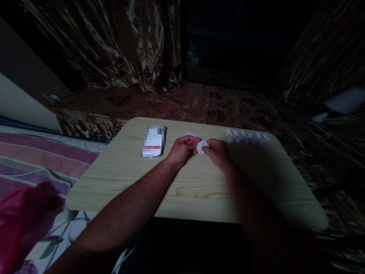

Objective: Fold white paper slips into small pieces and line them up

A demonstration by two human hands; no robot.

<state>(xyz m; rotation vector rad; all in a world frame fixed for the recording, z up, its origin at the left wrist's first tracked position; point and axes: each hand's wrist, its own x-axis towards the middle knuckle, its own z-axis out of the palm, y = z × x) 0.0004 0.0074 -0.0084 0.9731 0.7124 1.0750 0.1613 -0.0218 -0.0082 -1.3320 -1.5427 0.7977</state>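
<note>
Between my two hands, a small folded piece of white paper (pixel 202 147) is held just above the wooden table, with a crease running across its diamond shape. My left hand (pixel 182 151) pinches its left side. On the right side, the fingers of my right hand (pixel 219 153) are closed on the same paper. Behind my left fingers lies another piece of white paper (pixel 189 134), partly hidden. To the right, several small folded paper pieces (pixel 242 134) stand in two rows.
A phone (pixel 154 141) with a blurred screen lies on the left of the wooden table (pixel 199 194). Patterned curtains (pixel 154 42) hang behind a cloth-covered ledge (pixel 182 101). A striped bed cover (pixel 51 152) and a red bag (pixel 19 217) are at left, a white lamp (pixel 345 101) at right.
</note>
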